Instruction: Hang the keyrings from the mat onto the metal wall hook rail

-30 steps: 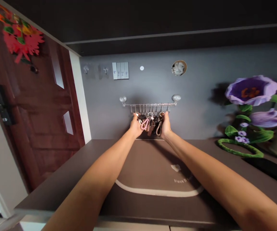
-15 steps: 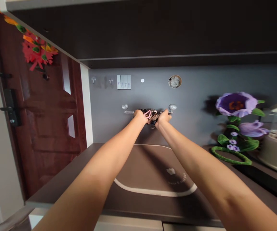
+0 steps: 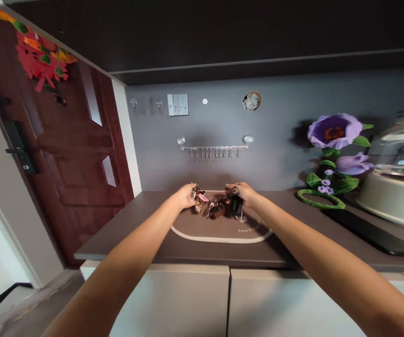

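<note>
My left hand (image 3: 187,195) is closed round a small bunch of keys (image 3: 198,193) with a pink strap, low over the brown mat (image 3: 223,231). In my right hand (image 3: 246,193), the fingers grip another bunch of keys with a black fob (image 3: 236,204). Between both hands, more dark and metallic key pieces (image 3: 216,208) lie or hang at the mat; whether they are held cannot be made out. Above them, a clear rail (image 3: 214,148) with several small hooks is fixed to the grey wall by two suction cups.
Purple felt flowers (image 3: 335,133) and a domed appliance (image 3: 394,187) stand at the right, with a flat black object (image 3: 373,232) in front. A dark cabinet (image 3: 202,32) overhangs the counter. Two clear hooks and white labels (image 3: 178,104) are on the wall.
Both hands have come down from the rail to the mat with the keys and moved apart. The rail's hooks now show. The view has tilted downward and shifted.
</note>
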A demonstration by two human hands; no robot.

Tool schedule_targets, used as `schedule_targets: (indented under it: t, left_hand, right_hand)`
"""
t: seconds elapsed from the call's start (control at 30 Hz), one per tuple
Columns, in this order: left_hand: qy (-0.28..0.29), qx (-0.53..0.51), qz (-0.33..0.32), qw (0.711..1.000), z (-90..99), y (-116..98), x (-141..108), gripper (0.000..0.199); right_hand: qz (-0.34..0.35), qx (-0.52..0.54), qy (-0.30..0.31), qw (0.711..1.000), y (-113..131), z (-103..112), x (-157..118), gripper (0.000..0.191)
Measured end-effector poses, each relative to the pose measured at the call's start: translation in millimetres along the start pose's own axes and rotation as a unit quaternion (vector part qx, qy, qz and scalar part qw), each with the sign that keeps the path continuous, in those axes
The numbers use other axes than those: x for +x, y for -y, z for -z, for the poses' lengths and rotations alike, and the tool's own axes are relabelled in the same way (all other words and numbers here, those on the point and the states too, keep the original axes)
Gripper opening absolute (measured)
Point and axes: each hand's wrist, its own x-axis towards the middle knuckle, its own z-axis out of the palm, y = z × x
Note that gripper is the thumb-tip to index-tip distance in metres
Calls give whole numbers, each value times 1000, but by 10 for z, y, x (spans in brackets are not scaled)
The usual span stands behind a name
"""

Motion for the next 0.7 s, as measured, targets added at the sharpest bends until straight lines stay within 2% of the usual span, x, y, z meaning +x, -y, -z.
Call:
schedule_targets:
  t: [0.07,0.13,0.23,0.33,0.4,0.47,0.57,0.63,0.7]
  left_hand:
    - [-29,114,-72,990,210,58,-83,16]
    - [-41,226,-158,960,366,93,-143,20]
    - [-27,337,-234,911,490,133,-202,22]
    - [4,397,-278,875,527,162,-247,22]
    - [3,408,-274,871,535,161,-268,25]
    - [-19,381,-275,882,538,135,-278,30]
    - [-55,307,-316,896,519,49,-299,29]
    - [-51,278,-343,896,479,-30,-351,22]
    - [-14,252,-356,900,415,-113,-451,18]
  right_hand:
    - [43,-114,-93,988,-59,161,-81,9]
    - [99,-215,-129,963,-101,306,-130,10]
    - [134,-290,-114,941,-136,430,-199,16]
    - [128,-325,-87,933,-134,436,-273,16]
    - [114,-357,-75,924,-117,407,-305,15]
    - [119,-392,-80,909,-91,370,-311,17]
    - [174,-406,-93,892,-10,288,-304,18]
    - [211,-386,-51,897,96,196,-336,13]
    - [218,-356,35,908,244,64,-420,8]
